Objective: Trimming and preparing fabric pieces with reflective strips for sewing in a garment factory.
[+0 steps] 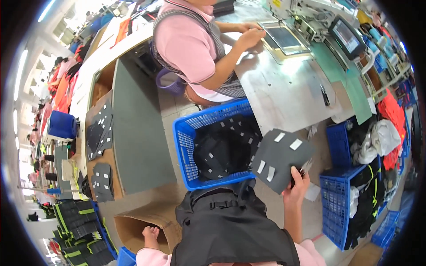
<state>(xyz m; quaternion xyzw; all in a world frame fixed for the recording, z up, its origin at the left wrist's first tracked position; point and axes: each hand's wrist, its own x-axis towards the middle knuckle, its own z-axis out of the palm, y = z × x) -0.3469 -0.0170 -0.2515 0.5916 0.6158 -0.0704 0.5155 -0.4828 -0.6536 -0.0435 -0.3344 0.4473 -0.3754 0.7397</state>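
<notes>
My right hand is closed on the edge of a dark grey fabric panel and holds it up flat. Several short white strips are fixed on the panel. Beside my right fingers shows a small metal tool with a dark handle, like thread snips. My left hand is low at the left, in front of the mouth of a cardboard box, fingers loosely apart and holding nothing that I can see. In front of me a blue plastic basket holds a heap of black fabric pieces with white strips.
A co-worker in a pink shirt handles a framed plate at a sewing machine with a metal table. Blue crates stand at the right. A grey-sided table bears more panels at the left, near stacked black-and-yellow pieces.
</notes>
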